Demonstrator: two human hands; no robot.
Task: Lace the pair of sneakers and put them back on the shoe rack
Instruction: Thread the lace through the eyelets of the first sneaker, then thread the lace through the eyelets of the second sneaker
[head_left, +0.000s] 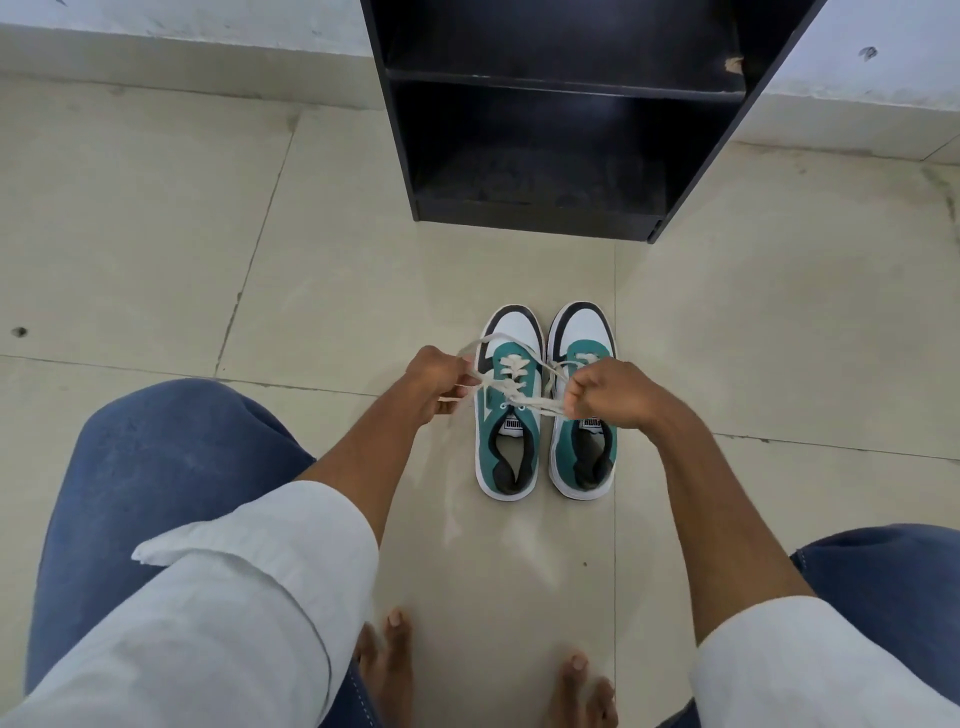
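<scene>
Two teal, white and black sneakers stand side by side on the floor, toes pointing at the rack. The left sneaker (508, 447) has a cream lace (511, 382) crossed through its lower eyelets, both ends pulled out sideways. My left hand (435, 384) is closed on the lace end to the left of the shoe. My right hand (608, 395) grips the other end and hangs over the tongue of the right sneaker (584, 457), hiding part of it. The black shoe rack (571, 218) stands just beyond the shoes, its shelves bare.
Pale tiled floor (208, 234) stretches around the shoes. A white wall base (182, 47) runs behind the rack. My knees in blue trousers and bare feet (387, 670) sit close below the shoes.
</scene>
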